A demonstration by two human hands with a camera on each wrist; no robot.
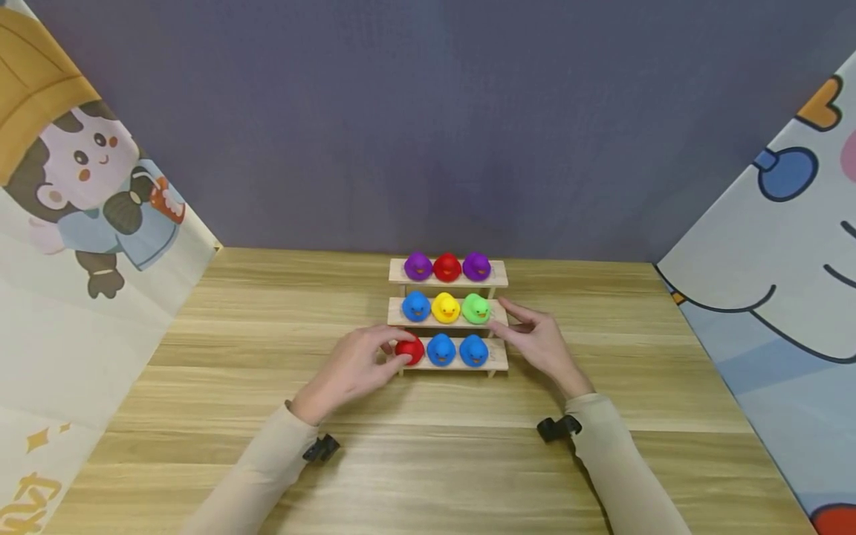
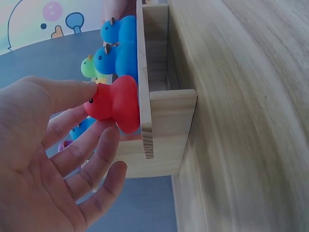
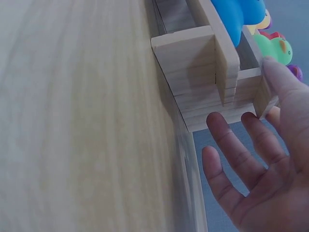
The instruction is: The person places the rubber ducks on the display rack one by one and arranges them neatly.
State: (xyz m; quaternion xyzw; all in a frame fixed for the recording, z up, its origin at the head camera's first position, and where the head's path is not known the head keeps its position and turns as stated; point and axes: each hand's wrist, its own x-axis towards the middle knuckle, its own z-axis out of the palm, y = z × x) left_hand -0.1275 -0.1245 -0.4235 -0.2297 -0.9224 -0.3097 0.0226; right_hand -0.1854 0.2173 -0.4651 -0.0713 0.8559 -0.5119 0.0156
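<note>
A three-step wooden stand [image 1: 498, 364] carries several small rubber ducks. My left hand [image 1: 354, 362] pinches the red duck [image 2: 123, 104] between thumb and fingers at the left end of the lowest step. Beside that duck sit two blue ducks [image 1: 441, 350]. My right hand [image 1: 538, 338] holds the right end of the middle step, thumb at its front edge and index finger toward its back, the other fingers spread loosely. Nearest to it is the green duck [image 1: 476, 308], with a yellow duck [image 1: 446, 307] and another blue duck [image 1: 416, 306] further left.
On the top step a red duck [image 1: 447, 267] sits between two purple ducks [image 1: 417, 266]. The stand is on a wood-grain table [image 1: 428, 461], close to a dark blue back panel [image 1: 428, 134]. Cartoon-printed panels [image 1: 53, 312] flank both sides.
</note>
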